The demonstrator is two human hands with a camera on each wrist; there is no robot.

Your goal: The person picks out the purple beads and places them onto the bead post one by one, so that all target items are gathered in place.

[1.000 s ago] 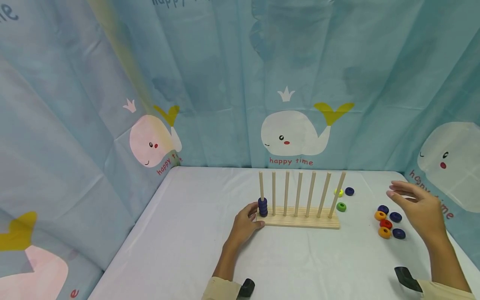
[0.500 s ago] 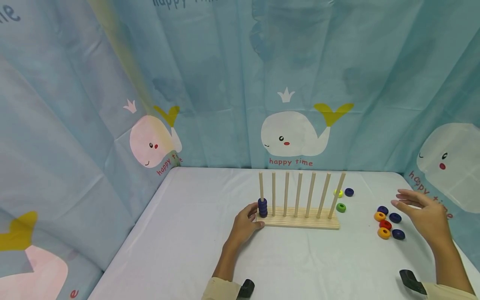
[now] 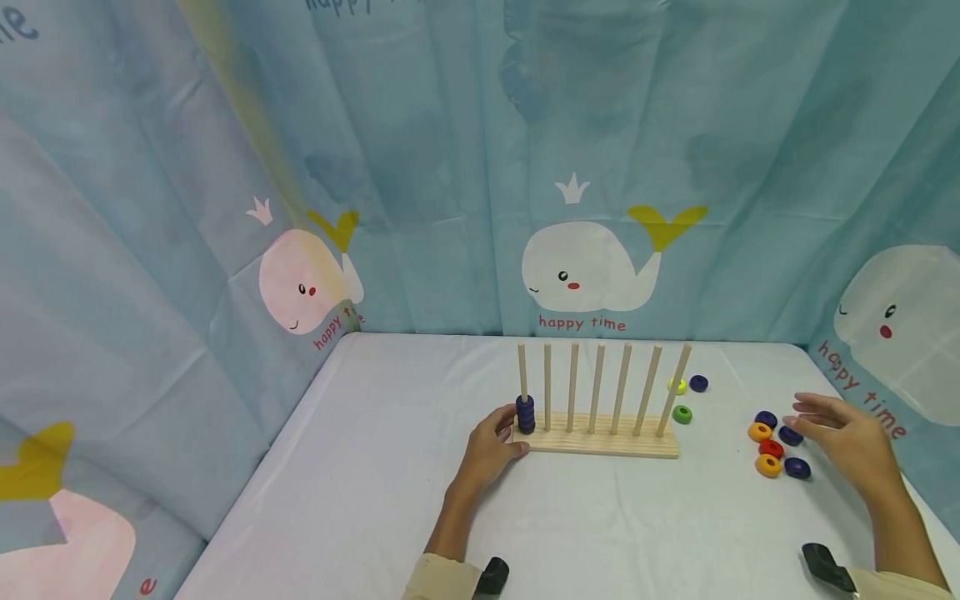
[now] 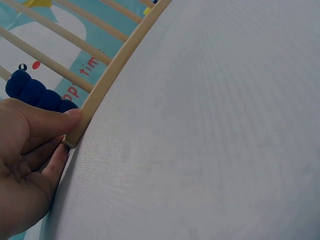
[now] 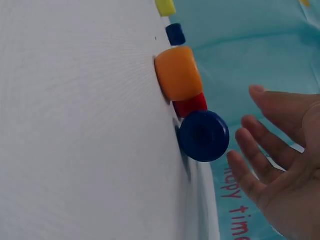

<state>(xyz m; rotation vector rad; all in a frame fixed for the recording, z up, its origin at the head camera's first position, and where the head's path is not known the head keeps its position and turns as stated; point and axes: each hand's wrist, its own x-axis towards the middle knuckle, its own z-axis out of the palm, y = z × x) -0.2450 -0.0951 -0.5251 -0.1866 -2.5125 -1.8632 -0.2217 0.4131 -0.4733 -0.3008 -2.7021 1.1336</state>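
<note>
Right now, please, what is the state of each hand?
Left hand: closed, gripping one end of the wooden rack.
Right hand: open, holding nothing, near a blue bead.

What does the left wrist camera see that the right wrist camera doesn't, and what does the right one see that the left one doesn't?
Only left wrist: the left hand holding the end of the wooden rack, with a stack of blue beads on it.

Only right wrist: the right hand, fingers spread, near a loose blue bead, an orange bead and a red bead.

Both: the white tabletop and the light blue curtain with red writing.
</note>
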